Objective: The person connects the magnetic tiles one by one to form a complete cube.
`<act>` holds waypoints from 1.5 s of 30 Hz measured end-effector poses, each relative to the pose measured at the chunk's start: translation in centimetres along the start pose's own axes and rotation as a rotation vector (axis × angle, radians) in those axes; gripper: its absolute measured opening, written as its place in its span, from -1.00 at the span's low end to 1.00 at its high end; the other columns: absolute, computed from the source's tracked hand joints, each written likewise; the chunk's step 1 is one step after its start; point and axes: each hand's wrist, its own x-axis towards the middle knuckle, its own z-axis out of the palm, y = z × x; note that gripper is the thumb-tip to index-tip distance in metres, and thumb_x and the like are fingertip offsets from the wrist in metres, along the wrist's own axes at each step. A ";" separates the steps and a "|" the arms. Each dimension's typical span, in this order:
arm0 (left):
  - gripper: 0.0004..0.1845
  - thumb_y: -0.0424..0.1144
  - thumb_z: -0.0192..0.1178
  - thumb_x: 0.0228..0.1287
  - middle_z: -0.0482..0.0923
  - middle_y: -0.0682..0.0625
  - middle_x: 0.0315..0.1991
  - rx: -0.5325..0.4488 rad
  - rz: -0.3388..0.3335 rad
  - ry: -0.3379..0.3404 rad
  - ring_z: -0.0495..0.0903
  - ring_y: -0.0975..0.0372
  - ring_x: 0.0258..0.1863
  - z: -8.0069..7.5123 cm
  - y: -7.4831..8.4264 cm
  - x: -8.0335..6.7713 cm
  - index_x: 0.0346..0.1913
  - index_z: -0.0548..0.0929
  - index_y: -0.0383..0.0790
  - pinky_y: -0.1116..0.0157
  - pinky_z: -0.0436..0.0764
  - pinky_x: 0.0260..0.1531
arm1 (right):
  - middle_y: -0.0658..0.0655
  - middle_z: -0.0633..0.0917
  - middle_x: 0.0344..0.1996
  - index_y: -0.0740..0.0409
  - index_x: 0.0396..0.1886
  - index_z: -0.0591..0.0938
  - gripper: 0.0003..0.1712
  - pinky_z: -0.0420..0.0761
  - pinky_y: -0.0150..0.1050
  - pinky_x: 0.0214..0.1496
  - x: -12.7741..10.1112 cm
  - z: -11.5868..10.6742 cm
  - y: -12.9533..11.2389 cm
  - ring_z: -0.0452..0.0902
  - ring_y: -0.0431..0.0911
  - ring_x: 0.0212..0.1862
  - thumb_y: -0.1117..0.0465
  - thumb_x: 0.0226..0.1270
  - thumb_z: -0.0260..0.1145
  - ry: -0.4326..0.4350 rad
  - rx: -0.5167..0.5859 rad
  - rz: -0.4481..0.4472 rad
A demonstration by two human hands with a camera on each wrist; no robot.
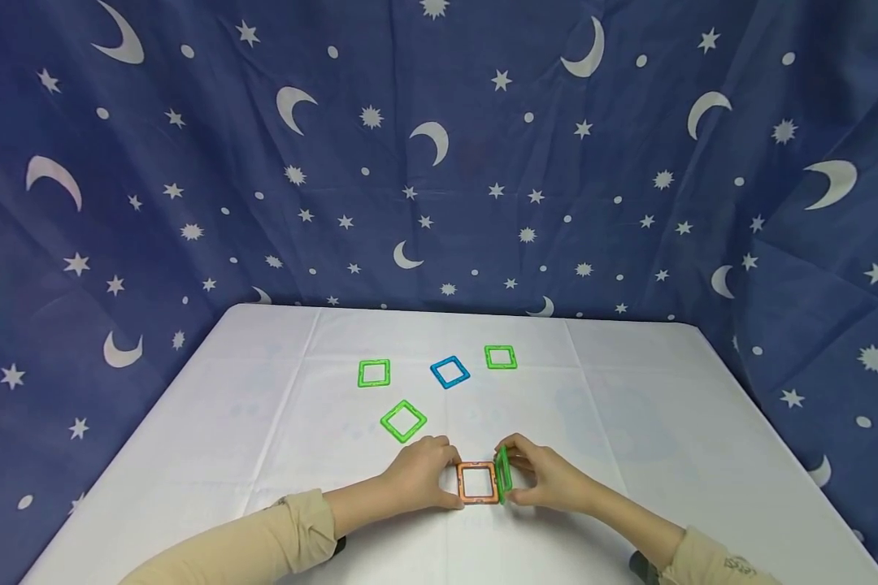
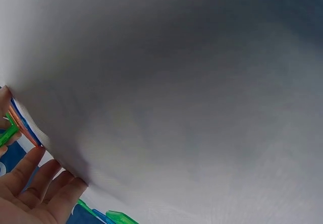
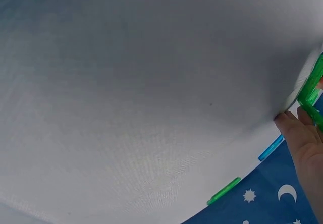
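From overhead, left hand (image 1: 423, 474) steadies orange square (image 1: 478, 483), right hand (image 1: 549, 479) pinches upright green square (image 1: 504, 474); wrist views seemingly show fingertips only.

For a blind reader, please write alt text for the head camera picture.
Two hands work at an orange square frame lying on a white table; the right hand holds a green frame upright against its right edge. Three green frames and a blue one lie behind.

Light fell evenly and brightly in the head view, with only soft shadows under the hands on the white cloth-covered table (image 1: 629, 422). The wide lens bowed the star-patterned blue backdrop (image 1: 190, 162) at the edges. Both wrist views were blurred, dominated by dim grey-shaded cloth.
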 end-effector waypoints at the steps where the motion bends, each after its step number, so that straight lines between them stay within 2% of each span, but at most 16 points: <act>1: -0.50 0.10 0.51 -0.23 0.53 0.15 -0.37 0.002 -0.001 -0.001 0.42 0.38 -0.38 0.0 0.0 0.0 -0.24 0.66 -0.12 0.43 0.46 -0.40 | 0.30 0.55 0.06 0.38 0.07 0.36 -0.39 0.43 -0.07 0.26 0.0 0.0 0.0 0.43 0.26 0.20 0.30 0.04 0.41 -0.002 -0.001 0.002; 7: -0.45 0.12 0.52 -0.27 0.52 0.15 -0.39 0.010 0.000 -0.011 0.38 0.39 -0.43 0.0 -0.1 0.0 -0.22 0.68 -0.15 0.47 0.44 -0.45 | 0.34 0.54 0.10 0.38 0.10 0.35 -0.37 0.42 -0.03 0.26 0.0 -0.1 0.1 0.41 0.27 0.22 0.23 0.10 0.41 -0.024 0.030 0.019; 15: -0.40 0.14 0.51 -0.26 0.54 0.12 -0.33 -0.001 0.013 -0.025 0.41 0.38 -0.37 -0.2 -0.2 0.2 -0.15 0.68 -0.17 0.46 0.47 -0.39 | 0.33 0.53 0.12 0.35 0.12 0.35 -0.38 0.44 -0.07 0.26 0.1 -0.1 0.2 0.40 0.25 0.24 0.23 0.13 0.41 -0.026 0.050 0.039; 23: -0.54 0.00 0.47 -0.10 0.59 0.10 -0.34 -0.092 -0.017 -0.031 0.39 0.41 -0.41 -0.7 -0.1 0.3 -0.13 0.71 -0.18 0.49 0.42 -0.42 | 0.38 0.46 0.17 0.38 0.17 0.32 -0.33 0.42 -0.03 0.26 0.1 -0.4 0.0 0.35 0.30 0.26 0.23 0.14 0.41 -0.034 0.079 0.056; 27: -0.60 -0.06 0.45 -0.07 0.62 0.08 -0.33 -0.108 -0.027 -0.031 0.48 0.37 -0.37 -0.7 0.1 0.5 -0.15 0.71 -0.18 0.46 0.49 -0.35 | 0.38 0.47 0.18 0.36 0.18 0.33 -0.33 0.43 -0.04 0.26 -0.1 -0.2 0.2 0.37 0.28 0.25 0.22 0.14 0.40 -0.029 0.100 0.070; 30: -0.64 -0.09 0.42 -0.02 0.65 0.05 -0.30 -0.145 -0.061 -0.022 0.56 0.31 -0.30 -0.9 0.0 0.7 -0.15 0.71 -0.18 0.39 0.56 -0.26 | 0.37 0.46 0.18 0.36 0.18 0.32 -0.34 0.43 -0.05 0.26 -0.2 -0.1 0.3 0.36 0.27 0.26 0.22 0.15 0.40 -0.030 0.106 0.065; 35: -0.69 -0.12 0.38 0.05 0.69 0.01 -0.30 -0.220 -0.092 0.009 0.62 0.25 -0.27 -1.3 -0.4 0.8 -0.15 0.69 -0.19 0.33 0.58 -0.22 | 0.38 0.45 0.20 0.38 0.19 0.31 -0.32 0.41 -0.05 0.27 0.0 -0.2 0.3 0.35 0.27 0.27 0.22 0.16 0.40 -0.034 0.119 0.067; 45: -0.76 -0.23 0.34 0.11 0.68 -0.03 -0.30 -0.277 -0.069 0.095 0.62 0.21 -0.29 -1.8 -1.2 1.0 -0.16 0.69 -0.24 0.35 0.58 -0.28 | 0.37 0.45 0.21 0.37 0.22 0.31 -0.30 0.41 -0.02 0.27 0.0 -0.1 0.5 0.37 0.26 0.26 0.19 0.17 0.39 -0.024 0.100 0.076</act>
